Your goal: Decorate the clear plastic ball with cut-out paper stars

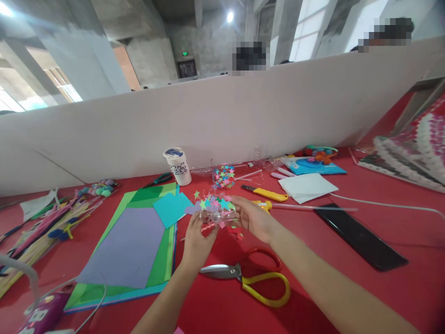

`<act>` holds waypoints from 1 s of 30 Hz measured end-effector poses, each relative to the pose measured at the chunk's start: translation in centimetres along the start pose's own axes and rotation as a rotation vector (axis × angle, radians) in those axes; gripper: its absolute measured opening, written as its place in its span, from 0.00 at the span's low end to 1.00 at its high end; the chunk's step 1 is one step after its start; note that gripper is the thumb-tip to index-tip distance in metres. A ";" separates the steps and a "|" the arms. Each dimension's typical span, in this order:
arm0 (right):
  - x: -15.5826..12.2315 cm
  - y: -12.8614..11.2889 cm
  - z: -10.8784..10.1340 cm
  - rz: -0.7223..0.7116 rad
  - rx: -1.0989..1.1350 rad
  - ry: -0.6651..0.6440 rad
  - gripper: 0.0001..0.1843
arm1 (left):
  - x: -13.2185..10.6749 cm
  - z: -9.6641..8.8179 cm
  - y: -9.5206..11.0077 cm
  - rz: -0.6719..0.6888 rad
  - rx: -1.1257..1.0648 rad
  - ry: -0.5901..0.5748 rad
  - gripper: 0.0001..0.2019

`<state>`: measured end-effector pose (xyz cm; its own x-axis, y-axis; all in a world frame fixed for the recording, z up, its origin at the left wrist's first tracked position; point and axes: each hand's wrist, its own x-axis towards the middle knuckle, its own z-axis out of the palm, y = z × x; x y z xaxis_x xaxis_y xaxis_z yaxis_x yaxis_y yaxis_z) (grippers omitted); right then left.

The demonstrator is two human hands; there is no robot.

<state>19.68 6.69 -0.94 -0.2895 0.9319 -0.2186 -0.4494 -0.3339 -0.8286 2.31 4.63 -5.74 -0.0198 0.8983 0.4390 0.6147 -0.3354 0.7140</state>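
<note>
Both my hands meet over the red table, holding a clear plastic ball (216, 211) covered with small coloured paper stars. My left hand (196, 243) grips it from below, fingers curled, with a thin pink stick between them. My right hand (253, 218) closes on the ball's right side. A second star-covered clear ball (223, 176) rests on the table further back. Yellow-handled scissors (245, 278) lie shut just below my hands. Small cut scraps of red paper lie under the ball.
Stacked coloured paper sheets (134, 243) lie left. Pipe cleaners (45, 227) sit far left. A white paper cup (178, 166), yellow utility knife (266, 193), white paper (308, 187), black ruler (359, 236) and glue gun (38, 315) are around. A white partition (222, 125) bounds the back.
</note>
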 end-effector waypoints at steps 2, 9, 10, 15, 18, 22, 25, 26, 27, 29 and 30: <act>0.3 -0.1 -0.1 0.019 -0.060 -0.005 0.04 | -0.4 -0.6 0.0 -0.022 -0.002 -0.059 0.14; 1.0 1.6 -1.6 0.075 -0.357 0.085 0.16 | -2.3 -2.1 0.1 -0.084 -0.035 -0.272 0.16; 1.0 1.8 -1.9 0.080 -0.406 0.097 0.16 | -2.4 -2.1 0.1 -0.094 -0.039 -0.293 0.16; 0.9 2.4 -2.2 0.070 -0.582 0.121 0.14 | -2.2 -2.5 -0.1 -0.126 -0.059 -0.368 0.14; 1.0 2.1 -2.3 0.059 -0.621 0.124 0.13 | -1.8 -2.8 0.0 -0.140 -0.067 -0.392 0.11; 0.9 1.4 -2.9 0.036 -0.631 0.134 0.13 | -1.5 -3.0 0.0 -0.173 -0.078 -0.398 0.09; 0.7 1.2 -3.5 0.024 -0.634 0.135 0.14 | -1.4 -3.0 -0.2 -0.199 -0.090 -0.401 0.09; 0.6 1.2 -3.6 0.024 -0.633 0.132 0.15 | -1.4 -3.0 -0.3 -0.206 -0.093 -0.400 0.09; 0.4 1.2 -3.7 0.024 -0.631 0.128 0.16 | -1.3 -3.0 -0.4 -0.214 -0.095 -0.397 0.09; 0.2 1.2 -3.9 0.028 -0.628 0.123 0.18 | -1.0 -3.0 -0.5 -0.232 -0.100 -0.389 0.09; 0.0 1.2 -4.0 0.033 -0.628 0.123 0.19 | -0.8 -3.0 -0.5 -0.243 -0.103 -0.385 0.09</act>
<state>22.48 6.90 -3.97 -0.1790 0.9445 -0.2754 0.1493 -0.2505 -0.9565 -0.36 3.21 -4.88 0.1526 0.9878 0.0318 0.5462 -0.1111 0.8302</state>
